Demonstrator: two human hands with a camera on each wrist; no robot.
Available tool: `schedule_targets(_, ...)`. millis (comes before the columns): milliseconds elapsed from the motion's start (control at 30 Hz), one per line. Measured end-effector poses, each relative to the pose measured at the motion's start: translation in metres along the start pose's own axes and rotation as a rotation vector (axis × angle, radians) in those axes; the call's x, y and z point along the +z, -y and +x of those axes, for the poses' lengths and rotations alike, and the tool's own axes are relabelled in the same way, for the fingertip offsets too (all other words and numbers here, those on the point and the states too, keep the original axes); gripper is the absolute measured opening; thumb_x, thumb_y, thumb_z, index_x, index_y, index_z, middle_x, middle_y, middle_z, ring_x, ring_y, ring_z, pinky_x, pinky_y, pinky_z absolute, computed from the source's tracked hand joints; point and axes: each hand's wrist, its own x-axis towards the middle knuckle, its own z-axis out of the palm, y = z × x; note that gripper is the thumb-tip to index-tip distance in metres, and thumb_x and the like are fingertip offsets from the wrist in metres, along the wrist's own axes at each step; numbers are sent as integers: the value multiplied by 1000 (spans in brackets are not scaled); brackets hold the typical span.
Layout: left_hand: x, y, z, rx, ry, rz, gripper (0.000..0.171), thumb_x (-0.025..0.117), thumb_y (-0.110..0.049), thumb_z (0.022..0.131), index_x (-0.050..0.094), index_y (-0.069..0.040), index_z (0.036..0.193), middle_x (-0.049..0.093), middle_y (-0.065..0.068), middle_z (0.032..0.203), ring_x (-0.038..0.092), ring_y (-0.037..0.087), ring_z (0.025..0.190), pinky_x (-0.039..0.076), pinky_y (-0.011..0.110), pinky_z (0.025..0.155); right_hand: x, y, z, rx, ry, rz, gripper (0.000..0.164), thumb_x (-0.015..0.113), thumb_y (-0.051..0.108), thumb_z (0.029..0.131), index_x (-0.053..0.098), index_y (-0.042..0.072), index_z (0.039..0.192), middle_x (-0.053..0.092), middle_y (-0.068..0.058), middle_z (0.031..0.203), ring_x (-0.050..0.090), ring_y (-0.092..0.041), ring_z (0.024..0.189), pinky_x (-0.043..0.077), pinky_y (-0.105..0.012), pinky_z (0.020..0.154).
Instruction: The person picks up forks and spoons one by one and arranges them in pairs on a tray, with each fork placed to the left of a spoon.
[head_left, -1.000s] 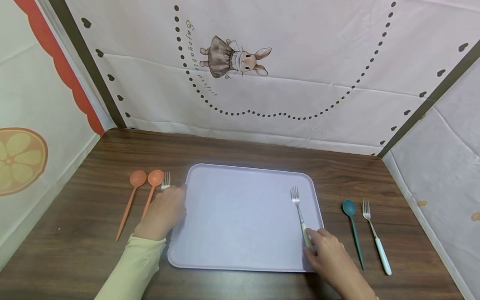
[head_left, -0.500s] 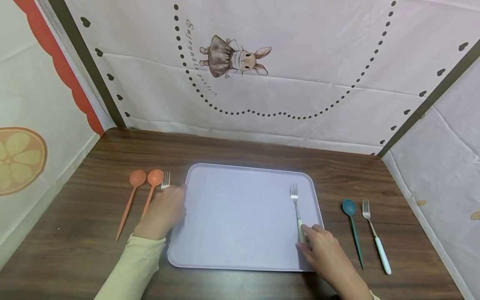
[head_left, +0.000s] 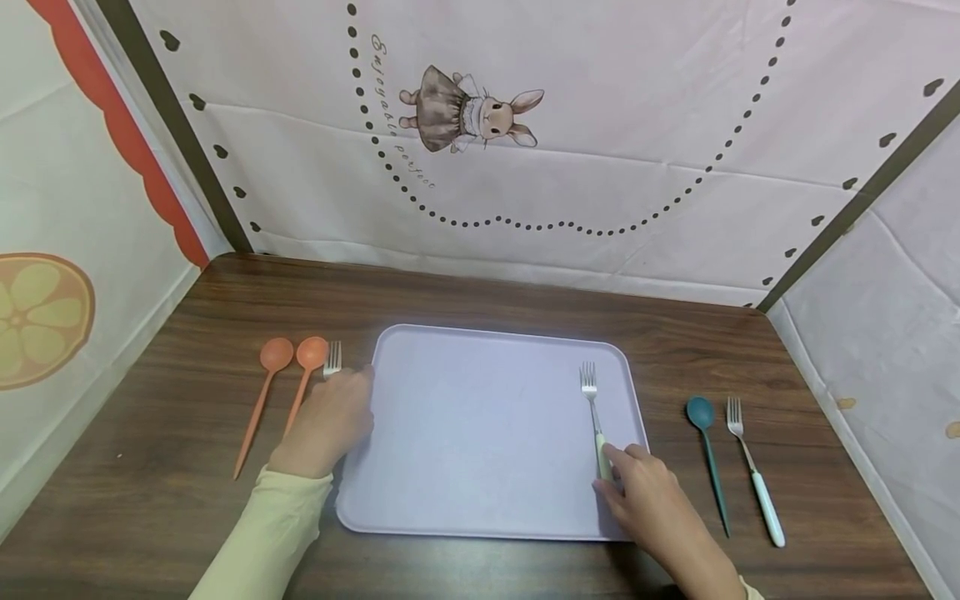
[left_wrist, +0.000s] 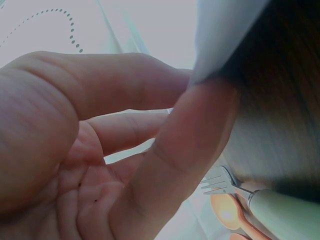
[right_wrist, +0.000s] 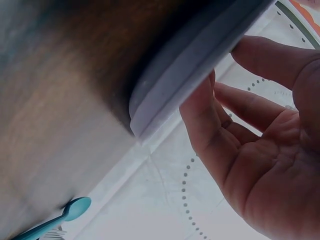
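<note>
A pale lavender rectangular tray (head_left: 480, 433) lies on the table. At its left rim my left hand (head_left: 330, 421) pinches the edge between thumb and finger, as the left wrist view shows. My right hand (head_left: 651, 504) holds the pale green handle of a fork (head_left: 589, 385) lying on the tray's right side, tines away from me. In the right wrist view the fork is hidden behind the tray's corner (right_wrist: 170, 90). Partly under my left hand is another fork (head_left: 333, 357), its light green handle (left_wrist: 287, 215) visible in the left wrist view.
Two orange spoons (head_left: 276, 355) lie left of the tray on the brown wooden table (head_left: 480, 292). Right of it are a teal spoon (head_left: 701, 412) and a fork with a pale handle (head_left: 767, 508). Printed cloth walls (head_left: 622, 100) enclose the table's back and sides.
My right hand and the fork it holds have shifted slightly left and away from me, and the fork has turned a little straighter. My left hand stays at the tray's rim.
</note>
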Motion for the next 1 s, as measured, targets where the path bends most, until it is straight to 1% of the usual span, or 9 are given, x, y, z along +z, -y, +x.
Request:
schedule_targets(200, -1, -1, 0, 5, 3, -4, 21, 51, 13, 85, 57, 12, 106, 55, 16, 77, 52, 28, 61, 46, 39, 51, -1, -1, 0, 29, 23, 14, 32, 84, 11, 80, 70, 2, 107, 55, -1, 77, 49, -11, 63, 44, -30, 55)
schedule_targets(333, -1, -1, 0, -4, 10, 2, 25, 51, 12, 86, 57, 14, 111, 56, 18, 79, 52, 28, 62, 46, 40, 51, -2, -3, -1, 47, 30, 24, 38, 84, 17, 82, 70, 1, 113, 57, -1, 78, 54, -12, 66, 48, -32, 58)
schedule_targets(400, -1, -1, 1, -9, 13, 6, 27, 52, 11, 86, 57, 15, 113, 57, 19, 80, 53, 28, 62, 47, 40, 51, -3, -3, -2, 56, 25, 27, 44, 85, 18, 82, 69, -2, 118, 59, -3, 80, 58, -13, 69, 50, -33, 60)
schedule_targets(567, 0, -1, 1, -19, 19, 12, 34, 52, 11, 87, 56, 17, 120, 59, 22, 83, 53, 29, 63, 47, 40, 52, -7, -3, -3, 91, 24, 27, 46, 85, 16, 81, 69, -4, 119, 63, -5, 83, 59, -13, 68, 52, -32, 60)
schedule_targets(667, -1, -2, 0, -23, 24, 10, 37, 52, 11, 88, 54, 17, 124, 60, 23, 86, 54, 29, 64, 48, 41, 52, -8, -5, -5, 84, -7, 30, 43, 85, 13, 81, 70, -4, 118, 63, -5, 83, 58, -11, 68, 51, -29, 59)
schedule_targets(767, 0, -2, 1, -19, 20, 11, 36, 52, 11, 88, 55, 17, 123, 59, 23, 85, 53, 29, 64, 48, 41, 52, -8, -7, -8, 52, -55, 38, 42, 85, 10, 80, 71, -4, 116, 63, -4, 83, 57, -10, 66, 49, -28, 57)
schedule_targets(833, 0, -1, 1, -12, 11, 14, 34, 52, 11, 87, 56, 16, 120, 58, 21, 83, 53, 29, 63, 48, 42, 53, -9, -9, -9, 50, -66, 44, 41, 85, 10, 80, 71, -4, 116, 63, -4, 84, 56, -9, 66, 48, -28, 57)
schedule_targets(1000, 0, -2, 1, -5, -2, 18, 29, 53, 11, 86, 57, 15, 115, 57, 20, 80, 54, 30, 63, 48, 44, 53, -12, -10, -8, 101, -27, 45, 42, 83, 14, 83, 70, -2, 119, 64, -5, 87, 56, -9, 67, 48, -28, 57)
